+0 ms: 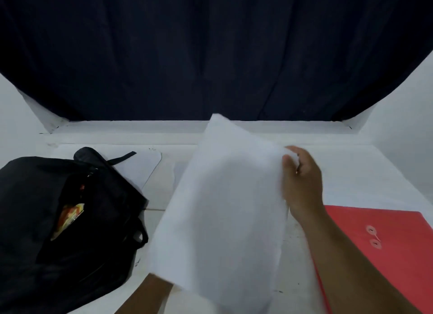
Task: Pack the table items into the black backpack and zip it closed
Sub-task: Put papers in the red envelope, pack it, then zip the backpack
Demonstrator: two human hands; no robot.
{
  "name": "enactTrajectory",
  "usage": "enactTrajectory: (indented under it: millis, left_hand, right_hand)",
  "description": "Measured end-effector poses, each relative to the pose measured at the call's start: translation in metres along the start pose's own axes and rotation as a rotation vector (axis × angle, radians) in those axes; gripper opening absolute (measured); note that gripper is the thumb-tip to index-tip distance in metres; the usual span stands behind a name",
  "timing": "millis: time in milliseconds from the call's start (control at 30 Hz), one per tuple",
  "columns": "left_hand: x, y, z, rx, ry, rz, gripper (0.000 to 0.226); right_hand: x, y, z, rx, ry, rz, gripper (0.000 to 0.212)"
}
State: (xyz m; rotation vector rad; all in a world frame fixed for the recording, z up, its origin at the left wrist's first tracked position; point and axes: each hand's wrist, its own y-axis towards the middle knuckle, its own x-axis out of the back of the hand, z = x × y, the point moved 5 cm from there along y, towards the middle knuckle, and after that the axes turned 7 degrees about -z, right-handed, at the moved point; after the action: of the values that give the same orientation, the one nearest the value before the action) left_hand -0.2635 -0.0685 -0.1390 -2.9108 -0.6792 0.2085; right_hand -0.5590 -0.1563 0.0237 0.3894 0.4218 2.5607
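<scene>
A stack of white paper sheets (225,208) is lifted above the white table (351,173), tilted and blurred. My right hand (302,180) pinches its right edge near the top corner. Only the forearm of my left arm shows, at the bottom; my left hand is hidden under the sheets' lower left corner. The black backpack (58,231) lies at the left with its main opening unzipped, and a colourful orange and yellow item (68,217) shows inside. A red string-tie envelope (386,248) lies flat at the right, partly under my right forearm.
A dark navy curtain (210,56) hangs behind the table above a white ledge. Another white sheet (143,166) lies flat behind the backpack. A backpack strap (121,158) trails across it.
</scene>
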Motion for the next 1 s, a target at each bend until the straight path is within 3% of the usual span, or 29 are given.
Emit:
enactTrajectory:
  millis: [67, 133, 333, 433, 533, 633, 733, 1000]
  left_hand:
    - [0.002, 0.002, -0.003, 0.013, -0.051, 0.072, 0.028]
    - [0.001, -0.001, -0.012, -0.011, -0.006, 0.159, 0.009]
    - [-0.002, -0.004, -0.011, 0.092, 0.045, 0.163, 0.036]
    - [-0.003, 0.001, -0.014, -0.030, 0.263, 0.178, 0.011]
    - [-0.004, 0.003, -0.015, -0.139, 0.421, 0.162, 0.024]
    - [-0.003, 0.006, -0.015, -0.236, 0.514, 0.125, 0.015]
    - [-0.001, 0.009, -0.010, -0.207, 0.434, 0.134, 0.014]
    - [0.002, 0.010, -0.005, 0.065, 0.076, 0.192, 0.028]
  right_hand:
    - [-0.007, -0.016, -0.037, -0.075, -0.057, 0.078, 0.021]
    - [-0.009, -0.032, -0.068, -0.133, -0.108, 0.127, 0.021]
    - [-0.014, -0.057, -0.098, -0.385, -0.065, 0.180, 0.033]
    - [-0.016, -0.059, -0.092, -0.413, 0.037, 0.181, 0.049]
    - [-0.019, -0.066, -0.096, -0.424, 0.049, 0.208, 0.062]
    - [-0.019, -0.084, -0.104, -0.375, -0.145, 0.276, 0.073]
    - [-0.021, -0.108, -0.109, -0.289, -0.360, 0.306, 0.078]
    - [-0.035, -0.136, -0.103, -0.298, -0.302, 0.354, 0.076]
